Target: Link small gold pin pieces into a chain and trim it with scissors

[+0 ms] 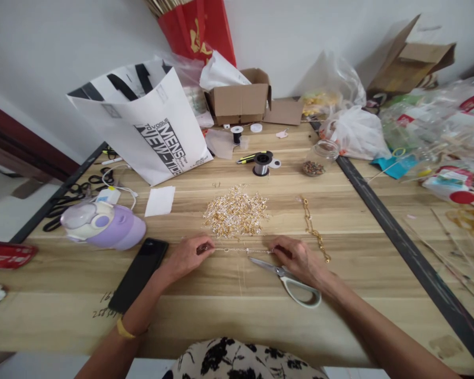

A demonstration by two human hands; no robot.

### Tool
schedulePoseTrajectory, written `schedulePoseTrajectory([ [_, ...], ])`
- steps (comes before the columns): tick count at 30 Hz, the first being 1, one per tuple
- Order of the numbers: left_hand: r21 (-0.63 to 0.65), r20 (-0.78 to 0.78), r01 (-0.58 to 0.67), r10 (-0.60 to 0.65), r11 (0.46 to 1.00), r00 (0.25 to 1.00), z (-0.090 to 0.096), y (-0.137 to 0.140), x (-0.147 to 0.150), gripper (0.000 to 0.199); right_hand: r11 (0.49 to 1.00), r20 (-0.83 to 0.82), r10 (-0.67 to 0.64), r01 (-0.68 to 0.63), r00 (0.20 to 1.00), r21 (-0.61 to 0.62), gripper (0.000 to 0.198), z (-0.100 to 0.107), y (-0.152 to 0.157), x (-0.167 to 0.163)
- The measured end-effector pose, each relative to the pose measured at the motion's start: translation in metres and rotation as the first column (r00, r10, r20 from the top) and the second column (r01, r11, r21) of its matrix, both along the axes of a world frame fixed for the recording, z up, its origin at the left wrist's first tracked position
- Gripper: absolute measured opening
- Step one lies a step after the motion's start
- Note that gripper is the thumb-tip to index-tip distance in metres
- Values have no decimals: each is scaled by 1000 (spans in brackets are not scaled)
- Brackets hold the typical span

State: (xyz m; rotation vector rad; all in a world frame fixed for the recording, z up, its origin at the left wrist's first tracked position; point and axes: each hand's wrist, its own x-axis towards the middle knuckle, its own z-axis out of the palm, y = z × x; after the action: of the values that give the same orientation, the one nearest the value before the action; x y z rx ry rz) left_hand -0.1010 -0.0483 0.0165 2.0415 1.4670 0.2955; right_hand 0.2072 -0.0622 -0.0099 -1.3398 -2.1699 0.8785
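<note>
A thin silver chain point(237, 250) is stretched straight between my two hands, just above the wooden table top. My left hand point(193, 255) pinches its left end, and my right hand point(294, 253) pinches the right end. Small clear bits sit along the chain. Right behind it lies a heap of small gold and silver jewelry pieces point(237, 211). Scissors point(296, 287) with pale handles rest partly under my right hand, blades pointing left. To the right of that hand lies a gold chain point(312, 229).
Left are a black phone point(139, 273), a purple bottle point(106, 225) and a white bag point(154, 121). Behind the heap stand a wire spool point(261, 164) and a jar of beads point(316, 164). Plastic bags point(357, 131) and a cardboard box point(240, 100) line the back.
</note>
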Motion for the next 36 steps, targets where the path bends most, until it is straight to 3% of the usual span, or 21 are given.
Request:
schedulePoseTrajectory([
  [5, -16, -61, 24, -25, 1000, 998, 1, 0, -3, 13, 999, 22, -41, 40, 999, 31, 15, 1, -1, -2],
  [17, -63, -50, 66, -70, 996, 996, 4, 2, -21, 17, 980, -156, -138, 111, 978, -167, 10, 0, 2, 5],
  [22, -60, -79, 80, -85, 995, 993, 9, 1, -17, 17, 957, -284, -197, 122, 938, -262, 11, -5, 4, 8],
  [28, -28, -167, 130, -133, 991, 977, 9, 0, -10, 17, 901, -507, -294, 58, 810, -430, 15, -9, 10, 11],
  [36, -13, -239, 172, -170, 985, 956, 14, 1, -3, 20, 881, -512, -312, 43, 800, -471, 23, -6, 10, 13],
])
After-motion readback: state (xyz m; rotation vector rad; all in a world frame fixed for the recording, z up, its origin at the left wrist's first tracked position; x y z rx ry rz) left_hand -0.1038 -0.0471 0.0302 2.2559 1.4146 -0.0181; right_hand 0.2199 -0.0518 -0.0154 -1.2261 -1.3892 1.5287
